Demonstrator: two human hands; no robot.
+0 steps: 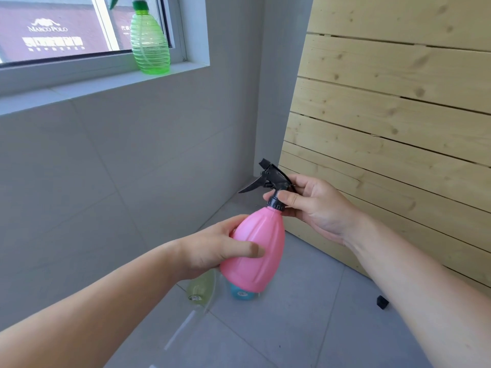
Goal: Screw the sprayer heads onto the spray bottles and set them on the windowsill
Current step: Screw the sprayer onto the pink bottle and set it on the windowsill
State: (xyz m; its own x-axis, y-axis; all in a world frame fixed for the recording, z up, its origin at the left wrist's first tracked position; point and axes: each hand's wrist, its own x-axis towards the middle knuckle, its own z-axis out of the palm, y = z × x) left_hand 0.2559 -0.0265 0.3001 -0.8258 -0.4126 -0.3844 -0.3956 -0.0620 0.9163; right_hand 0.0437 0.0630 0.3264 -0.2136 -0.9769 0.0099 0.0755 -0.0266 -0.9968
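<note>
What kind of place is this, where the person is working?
Probably an indoor utility corner or enclosed balcony: grey tiles cover the wall and floor, a green spray bottle stands on a white windowsill, and a pale wooden slatted panel stands at the right.

Glossy plastic pink bottle [253,251], knotty wood slats [398,115]

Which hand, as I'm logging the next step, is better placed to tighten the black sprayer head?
The right hand: it pinches the black sprayer head at its collar, while the left hand grips the pink bottle by its body, likely just steadying it.
</note>
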